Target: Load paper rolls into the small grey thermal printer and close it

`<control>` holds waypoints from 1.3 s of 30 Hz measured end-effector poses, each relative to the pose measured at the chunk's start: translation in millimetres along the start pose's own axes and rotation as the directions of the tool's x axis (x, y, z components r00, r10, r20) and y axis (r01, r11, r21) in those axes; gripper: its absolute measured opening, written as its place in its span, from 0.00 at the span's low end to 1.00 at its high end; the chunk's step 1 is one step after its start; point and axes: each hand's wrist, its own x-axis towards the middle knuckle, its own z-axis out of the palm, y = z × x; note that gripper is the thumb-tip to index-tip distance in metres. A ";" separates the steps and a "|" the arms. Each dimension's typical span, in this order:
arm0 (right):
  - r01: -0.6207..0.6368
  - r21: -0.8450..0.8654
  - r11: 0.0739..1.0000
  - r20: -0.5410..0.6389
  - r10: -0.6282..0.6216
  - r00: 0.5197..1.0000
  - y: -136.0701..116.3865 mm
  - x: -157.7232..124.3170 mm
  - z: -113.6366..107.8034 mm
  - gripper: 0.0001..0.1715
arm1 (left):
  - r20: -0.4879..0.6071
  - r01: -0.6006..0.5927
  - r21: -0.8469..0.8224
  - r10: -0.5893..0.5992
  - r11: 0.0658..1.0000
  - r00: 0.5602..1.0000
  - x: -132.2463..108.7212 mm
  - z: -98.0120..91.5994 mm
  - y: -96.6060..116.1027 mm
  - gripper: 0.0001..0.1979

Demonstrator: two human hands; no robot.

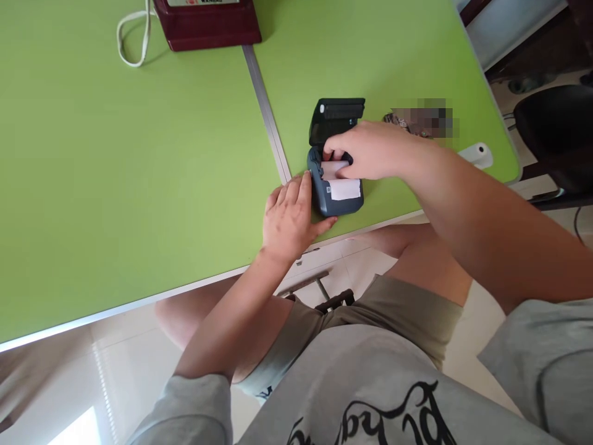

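A small dark blue-grey printer [334, 201] sits near the front edge of the green table [139, 185], its black lid [336, 117] flipped open toward the back. A white paper roll [334, 168] lies in its open bay, and a white paper strip [345, 189] lies over its front. My left hand [290, 219] rests flat beside the printer's left side, fingers stretched along it and thumb against its front corner. My right hand [368, 150] reaches over the bay, fingers curled down onto the paper roll.
A dark red box [208, 25] with a white cord [134, 37] stands at the table's back. A metal seam [266, 111] splits the tabletop. A second white paper roll [477, 154] lies at the right edge. A black chair [556, 136] stands beyond.
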 end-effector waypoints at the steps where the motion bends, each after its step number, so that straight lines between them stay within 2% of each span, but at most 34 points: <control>1: -0.006 0.028 1.000 0.014 0.006 1.000 0.0 2.4 -1.8 0.13 | -0.006 -0.001 0.002 0.001 1.000 1.000 0.0 0.4 -0.4 0.48; 5: -0.018 0.131 0.991 0.001 0.018 1.000 -13.7 -6.8 -17.4 0.12 | -0.023 -0.011 0.005 0.011 1.000 1.000 -0.5 1.7 -2.0 0.48; 8: -0.088 0.284 0.955 -0.086 0.117 0.989 -27.0 -29.4 -27.9 0.15 | -0.025 -0.019 0.002 0.019 1.000 1.000 -1.1 1.3 -2.1 0.48; 9: -0.099 0.403 0.910 -0.145 0.170 0.975 -28.5 -37.7 -27.5 0.14 | -0.023 -0.017 0.004 0.017 1.000 1.000 -1.1 0.8 -1.7 0.48; 11: -0.038 0.717 0.696 -0.276 0.334 0.901 -24.6 -52.7 -19.1 0.17 | -0.017 -0.009 0.010 0.009 1.000 1.000 -1.0 -0.6 -0.7 0.49; 12: -0.022 0.817 0.577 -0.262 0.406 0.876 -19.8 -58.9 -11.7 0.21 | -0.011 -0.008 0.014 0.008 1.000 1.000 -0.9 -1.3 -0.2 0.49; 13: -0.031 0.868 0.495 -0.238 0.471 0.849 -13.9 -64.2 -3.2 0.24 | -0.006 -0.008 0.017 0.008 1.000 1.000 -0.9 -1.9 0.2 0.49; 14: -0.057 0.884 0.464 -0.233 0.542 0.807 -7.9 -68.7 5.5 0.24 | -0.002 -0.008 0.019 0.008 1.000 1.000 -0.9 -2.3 0.3 0.49; 15: -0.104 0.874 0.474 -0.232 0.596 0.768 -2.5 -72.5 13.3 0.24 | -0.001 -0.010 0.021 0.010 1.000 1.000 -0.9 -2.4 0.3 0.49; 17: -0.212 0.795 0.569 -0.263 0.637 0.724 4.0 -79.1 23.5 0.22 | -0.004 -0.013 0.023 0.014 1.000 1.000 -1.0 -1.7 -0.5 0.48; 18: -0.259 0.733 0.629 -0.277 0.625 0.730 4.8 -81.9 25.2 0.21 | -0.010 -0.016 0.022 0.016 1.000 1.000 -1.0 -1.0 -1.2 0.48; 20: -0.305 0.593 0.745 -0.304 0.558 0.773 3.2 -86.3 22.7 0.20 | -0.024 -0.019 0.021 0.020 1.000 1.000 -1.1 0.8 -2.6 0.48; 23: -0.263 0.356 0.897 -0.433 0.407 0.804 3.5 -88.6 12.8 0.17 | -0.035 -0.025 0.022 0.026 0.999 0.999 -1.0 2.7 -4.0 0.48; 25: -0.234 0.217 0.948 -0.481 0.312 0.819 10.9 -88.0 9.1 0.15 | -0.034 -0.026 0.024 0.027 0.999 0.999 -0.9 2.8 -4.1 0.48; 29: -0.289 0.084 0.954 -0.429 0.297 0.853 31.6 -88.8 15.3 0.22 | -0.027 -0.021 0.032 0.022 0.999 0.999 -0.6 1.8 -3.7 0.49; 33: -0.279 0.090 0.956 -0.355 0.293 0.888 33.6 -97.3 13.2 0.30 | -0.029 -0.026 0.038 0.027 0.999 0.999 -0.5 1.7 -3.7 0.49; 36: -0.197 0.067 0.978 -0.409 0.207 0.889 39.3 -103.8 -17.6 0.29 | -0.031 -0.035 0.051 0.036 0.998 0.999 -0.8 1.5 -3.8 0.49; 37: -0.185 0.022 0.983 -0.456 0.174 0.873 47.3 -104.1 -32.4 0.24 | -0.031 -0.038 0.055 0.040 0.998 0.999 -0.9 1.5 -3.9 0.49; 38: -0.263 -0.062 0.963 -0.480 0.202 0.854 59.1 -102.8 -47.8 0.23 | -0.031 -0.041 0.059 0.043 0.997 0.999 -0.9 1.6 -4.1 0.49; 39: -0.359 -0.149 0.921 -0.484 0.248 0.839 74.1 -100.0 -62.6 0.27 | -0.034 -0.045 0.062 0.048 0.997 0.998 -1.0 1.7 -4.3 0.50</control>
